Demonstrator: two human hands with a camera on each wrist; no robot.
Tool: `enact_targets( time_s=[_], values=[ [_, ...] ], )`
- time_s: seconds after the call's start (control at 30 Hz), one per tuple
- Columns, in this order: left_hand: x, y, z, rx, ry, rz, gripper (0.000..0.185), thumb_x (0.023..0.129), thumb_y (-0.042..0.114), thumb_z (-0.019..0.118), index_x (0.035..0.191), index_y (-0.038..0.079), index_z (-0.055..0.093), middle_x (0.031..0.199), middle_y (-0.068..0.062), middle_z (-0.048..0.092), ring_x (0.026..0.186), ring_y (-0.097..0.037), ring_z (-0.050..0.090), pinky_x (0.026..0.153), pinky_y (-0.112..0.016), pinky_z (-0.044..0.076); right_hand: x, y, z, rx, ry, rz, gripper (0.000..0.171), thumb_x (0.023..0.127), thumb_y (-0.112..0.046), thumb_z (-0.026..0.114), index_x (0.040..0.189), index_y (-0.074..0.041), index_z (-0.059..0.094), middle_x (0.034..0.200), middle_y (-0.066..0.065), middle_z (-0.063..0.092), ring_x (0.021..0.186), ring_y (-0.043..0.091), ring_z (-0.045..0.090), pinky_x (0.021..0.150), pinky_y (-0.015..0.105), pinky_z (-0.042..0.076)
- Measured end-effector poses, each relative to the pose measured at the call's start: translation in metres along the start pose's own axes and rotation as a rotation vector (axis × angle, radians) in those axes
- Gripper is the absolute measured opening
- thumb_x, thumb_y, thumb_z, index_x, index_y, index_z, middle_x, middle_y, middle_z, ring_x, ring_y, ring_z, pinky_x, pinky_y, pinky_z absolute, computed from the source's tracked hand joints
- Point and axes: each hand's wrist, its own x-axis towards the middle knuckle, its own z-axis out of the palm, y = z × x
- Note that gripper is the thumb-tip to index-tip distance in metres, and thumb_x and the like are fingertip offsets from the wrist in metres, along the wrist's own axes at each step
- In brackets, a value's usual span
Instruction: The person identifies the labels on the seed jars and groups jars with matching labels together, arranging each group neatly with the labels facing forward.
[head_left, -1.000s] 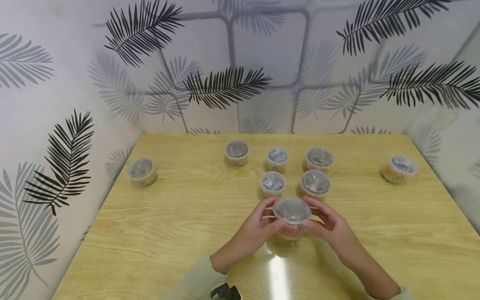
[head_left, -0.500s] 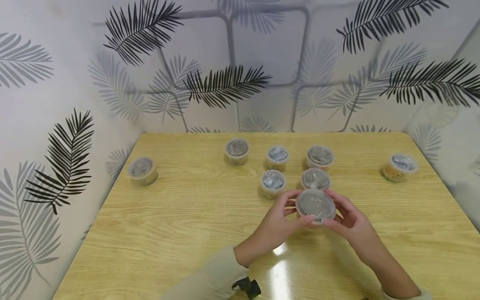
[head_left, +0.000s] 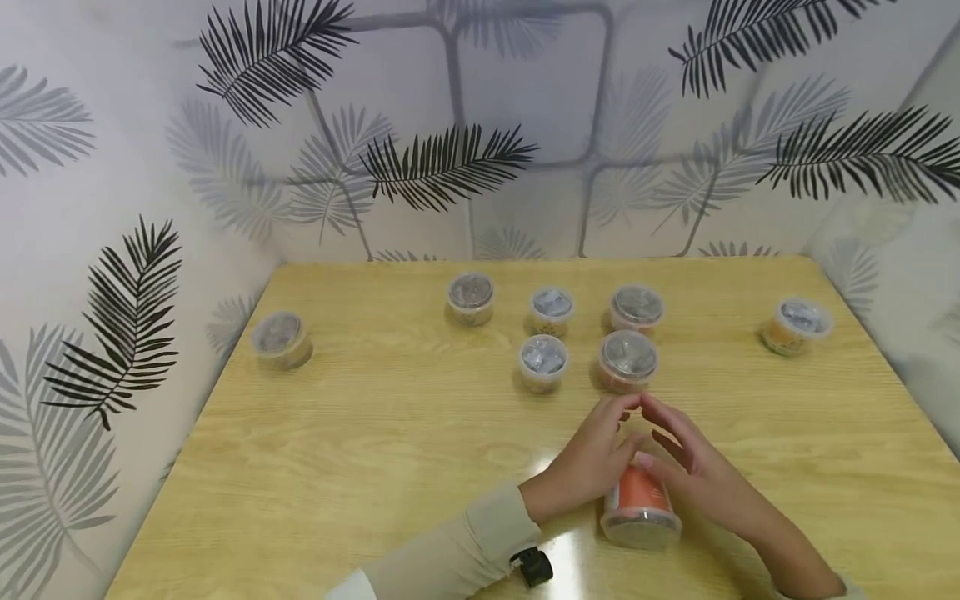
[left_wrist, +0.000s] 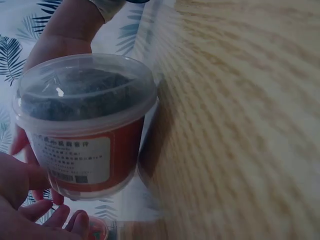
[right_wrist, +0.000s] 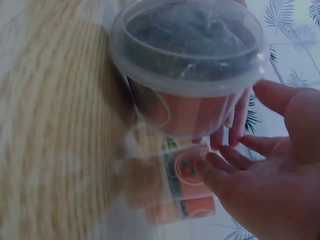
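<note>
Tipped onto its side over the near part of the bench [head_left: 337, 467], right of centre: an orange cup [head_left: 643, 492], its clear lid [head_left: 641, 533] now facing the viewer, not upward as half a second ago. Framed by left hand [head_left: 588, 458] and right hand [head_left: 701, 477], with index fingertips brought together beyond the base. No firm grasp in evidence: grip on both sides apparently released, fingers loosely curved about the base end, any light touch there too hard to tell. Seen from the left wrist, a white label [left_wrist: 72, 160] on the cup's side and, beneath the lid, dark contents [left_wrist: 80, 100], none visibly spilled. Apparently resting on the bench, though contact along the side not certain from these angles. Judged by the change, probably past plain shifting across the bench and into turning the cup over or laying it down, with lid apparently secure and rolling the likeliest mishap under so little hold. Ranged farther back, apparently untouched throughout, seven other covered cups [head_left: 628, 360], the nearest just beyond the fingertips.
</note>
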Motion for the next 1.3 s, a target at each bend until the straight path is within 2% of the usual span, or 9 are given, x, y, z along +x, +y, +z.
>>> enact_targets(
  time_s=[0.27, 0.4, 0.5, 0.6, 0.73, 0.9, 1.07, 1.17, 1.3],
  values=[
    [-0.007, -0.004, -0.007, -0.092, -0.046, -0.04, 0.041, 0.097, 0.019, 0.05, 0.136, 0.012, 0.041, 0.132, -0.001, 0.044, 0.115, -0.018, 0.048, 0.094, -0.022, 0.041, -0.014, -0.005, -0.007, -0.073, -0.076, 0.022, 0.074, 0.088, -0.002, 0.062, 0.148, -0.014, 0.021, 0.149, 0.012, 0.019, 0.135, 0.007, 0.021, 0.103, 0.014, 0.027],
    [-0.014, -0.002, -0.015, -0.069, -0.08, -0.019, 0.038, 0.097, 0.025, 0.05, 0.133, 0.013, 0.046, 0.129, 0.002, 0.046, 0.114, -0.016, 0.046, 0.093, -0.022, 0.04, -0.02, -0.006, -0.01, -0.115, -0.122, 0.025, 0.081, 0.085, -0.004, 0.067, 0.148, -0.015, 0.019, 0.149, 0.007, 0.02, 0.134, 0.007, 0.023, 0.102, 0.017, 0.031],
    [-0.022, -0.003, -0.022, -0.09, -0.139, -0.008, 0.039, 0.097, 0.033, 0.049, 0.132, 0.016, 0.047, 0.128, 0.006, 0.045, 0.114, -0.014, 0.045, 0.094, -0.023, 0.04, -0.024, -0.006, -0.011, -0.125, -0.158, 0.022, 0.082, 0.083, -0.007, 0.07, 0.148, -0.014, 0.021, 0.147, 0.004, 0.023, 0.132, 0.014, 0.028, 0.101, 0.022, 0.035],
    [-0.03, -0.004, -0.028, -0.119, -0.203, -0.006, 0.044, 0.096, 0.04, 0.047, 0.133, 0.017, 0.046, 0.129, 0.007, 0.044, 0.116, -0.014, 0.044, 0.095, -0.024, 0.04, -0.028, -0.006, -0.01, -0.109, -0.194, -0.014, 0.082, 0.081, -0.006, 0.072, 0.146, -0.01, 0.022, 0.145, 0.006, 0.025, 0.131, 0.02, 0.031, 0.1, 0.025, 0.038],
    [-0.036, -0.004, -0.033, -0.141, -0.252, -0.014, 0.046, 0.095, 0.042, 0.048, 0.133, 0.016, 0.045, 0.129, 0.007, 0.043, 0.117, -0.014, 0.044, 0.095, -0.024, 0.04, -0.03, -0.006, -0.009, -0.084, -0.223, -0.054, 0.08, 0.079, -0.003, 0.073, 0.143, -0.006, 0.025, 0.141, 0.011, 0.025, 0.129, 0.017, 0.031, 0.099, 0.025, 0.038],
    [-0.041, -0.004, -0.036, -0.155, -0.312, 0.039, 0.045, 0.093, 0.038, 0.054, 0.132, 0.016, 0.045, 0.13, 0.007, 0.042, 0.116, -0.009, 0.042, 0.096, -0.023, 0.04, -0.027, -0.005, -0.008, -0.076, -0.208, -0.005, 0.065, 0.084, -0.004, 0.069, 0.138, -0.01, 0.032, 0.135, 0.007, 0.032, 0.126, 0.012, 0.035, 0.1, 0.024, 0.037],
    [-0.043, -0.004, -0.037, -0.082, -0.329, 0.098, 0.053, 0.09, 0.038, 0.059, 0.136, 0.016, 0.041, 0.133, 0.004, 0.039, 0.117, -0.006, 0.039, 0.095, -0.024, 0.04, -0.025, -0.002, -0.008, -0.071, -0.155, 0.027, 0.057, 0.086, -0.005, 0.066, 0.135, -0.01, 0.037, 0.133, 0.006, 0.038, 0.124, 0.011, 0.039, 0.1, 0.023, 0.037],
    [-0.043, -0.005, -0.037, -0.067, -0.315, 0.09, 0.055, 0.09, 0.038, 0.059, 0.137, 0.015, 0.041, 0.133, 0.003, 0.039, 0.116, -0.005, 0.04, 0.095, -0.023, 0.04, -0.023, 0.0, -0.008, -0.071, -0.118, 0.031, 0.052, 0.087, -0.005, 0.064, 0.134, -0.01, 0.041, 0.132, 0.006, 0.042, 0.123, 0.011, 0.041, 0.099, 0.022, 0.037],
    [-0.041, -0.007, -0.035, -0.142, -0.289, 0.027, 0.053, 0.091, 0.04, 0.057, 0.135, 0.014, 0.043, 0.131, 0.004, 0.042, 0.114, -0.004, 0.043, 0.095, -0.022, 0.041, -0.021, 0.001, -0.007, -0.064, -0.087, 0.022, 0.049, 0.09, -0.003, 0.06, 0.135, -0.009, 0.042, 0.133, 0.008, 0.043, 0.123, 0.011, 0.041, 0.099, 0.022, 0.037]
  ],
)
